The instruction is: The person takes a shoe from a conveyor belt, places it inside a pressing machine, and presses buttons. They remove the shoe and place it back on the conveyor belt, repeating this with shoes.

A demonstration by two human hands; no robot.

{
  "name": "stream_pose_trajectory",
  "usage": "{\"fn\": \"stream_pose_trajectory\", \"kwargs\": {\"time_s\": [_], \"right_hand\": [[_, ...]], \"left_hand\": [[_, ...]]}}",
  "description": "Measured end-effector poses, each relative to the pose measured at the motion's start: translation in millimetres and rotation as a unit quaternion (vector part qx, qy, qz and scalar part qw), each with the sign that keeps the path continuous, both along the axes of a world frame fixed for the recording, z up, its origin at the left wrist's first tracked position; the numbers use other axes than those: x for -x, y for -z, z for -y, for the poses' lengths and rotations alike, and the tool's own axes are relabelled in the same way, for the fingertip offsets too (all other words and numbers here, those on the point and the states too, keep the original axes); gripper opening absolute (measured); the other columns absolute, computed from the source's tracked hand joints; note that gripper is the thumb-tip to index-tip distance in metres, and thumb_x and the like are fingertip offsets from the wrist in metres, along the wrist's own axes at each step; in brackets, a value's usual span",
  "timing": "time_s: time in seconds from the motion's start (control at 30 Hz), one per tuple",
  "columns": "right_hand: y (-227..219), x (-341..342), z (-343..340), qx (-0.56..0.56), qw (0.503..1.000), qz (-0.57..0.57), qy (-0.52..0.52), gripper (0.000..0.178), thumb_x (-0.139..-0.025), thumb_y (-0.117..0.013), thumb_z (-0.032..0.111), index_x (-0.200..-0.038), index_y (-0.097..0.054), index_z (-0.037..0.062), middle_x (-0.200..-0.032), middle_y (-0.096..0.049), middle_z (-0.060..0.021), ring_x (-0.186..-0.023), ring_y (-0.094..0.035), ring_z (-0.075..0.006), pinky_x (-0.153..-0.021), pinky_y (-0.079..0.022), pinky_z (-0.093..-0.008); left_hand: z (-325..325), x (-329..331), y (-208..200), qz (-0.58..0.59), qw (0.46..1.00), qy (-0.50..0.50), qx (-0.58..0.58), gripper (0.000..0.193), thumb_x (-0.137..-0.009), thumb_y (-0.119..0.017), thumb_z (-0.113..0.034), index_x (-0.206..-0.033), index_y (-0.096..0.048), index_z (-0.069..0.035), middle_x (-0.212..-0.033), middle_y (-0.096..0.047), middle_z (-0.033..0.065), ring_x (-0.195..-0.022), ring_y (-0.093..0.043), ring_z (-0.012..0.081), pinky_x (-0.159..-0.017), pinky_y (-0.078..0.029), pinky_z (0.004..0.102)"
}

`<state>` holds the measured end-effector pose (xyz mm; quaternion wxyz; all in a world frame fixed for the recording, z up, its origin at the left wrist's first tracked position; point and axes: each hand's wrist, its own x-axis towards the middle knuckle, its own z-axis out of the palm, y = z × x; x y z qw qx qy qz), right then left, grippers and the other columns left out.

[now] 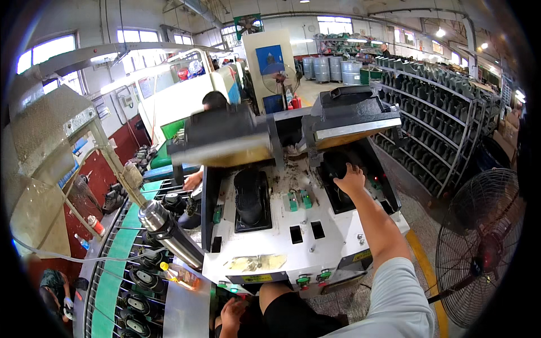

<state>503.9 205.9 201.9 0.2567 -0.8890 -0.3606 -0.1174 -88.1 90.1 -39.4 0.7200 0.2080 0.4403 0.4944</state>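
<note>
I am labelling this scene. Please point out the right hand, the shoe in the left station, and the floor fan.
right hand (pixel 350 180), head view, back of hand.
shoe (pixel 251 197), head view, sole.
floor fan (pixel 479 248), head view, wire guard.

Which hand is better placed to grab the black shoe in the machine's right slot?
The right hand. It is stretched out and rests on the black shoe in the right slot of the press machine. The left hand hangs low by the lap, far from it.
</note>
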Motion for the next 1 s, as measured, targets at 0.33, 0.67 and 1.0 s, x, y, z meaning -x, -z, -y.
{"fn": "stream_pose_trajectory", "kwargs": {"time_s": [0.33,0.67,1.0], "right_hand": [[-10.0,4.0,13.3,-0.031,0.991,-0.119,0.059,0.097,-0.059,-0.077,0.04,-0.139,-0.035,0.0058,-0.129,-0.05,-0.0179,-0.118,-0.05,-0.0339,-0.097,-0.043,-0.0418],[60.4,52.9,121.1,-0.392,0.911,-0.117,-0.059,0.093,-0.059,-0.082,0.012,-0.134,-0.03,-0.004,-0.127,-0.046,-0.0184,-0.117,-0.048,-0.0305,-0.101,-0.037,-0.038],[32.7,200.6,187.7,-0.276,0.694,-0.497,-0.442,0.073,-0.065,-0.082,0.011,-0.128,-0.046,0.0008,-0.12,-0.056,-0.0075,-0.11,-0.055,-0.0226,-0.094,-0.045,-0.0375]], "left_hand": [[70.6,8.4,-56.5,-0.023,0.998,-0.056,-0.027,0.003,-0.09,-0.057,-0.012,-0.09,-0.055,-0.012,-0.081,-0.056,0.0027,-0.078,-0.056,0.0175,-0.067,-0.049,0.036],[58.6,30.2,31.4,-0.032,0.999,0.0,-0.035,0.024,-0.091,-0.056,-0.017,-0.109,-0.058,-0.001,-0.093,-0.066,0.0138,-0.08,-0.065,0.0267,-0.075,-0.055,0.0377],[85.1,-29.8,-113.7,0.165,0.938,0.205,-0.226,0.062,-0.092,-0.055,-0.035,-0.144,-0.033,-0.009,-0.14,-0.045,0.0151,-0.129,-0.043,0.0282,-0.107,-0.031,0.0448]]}}
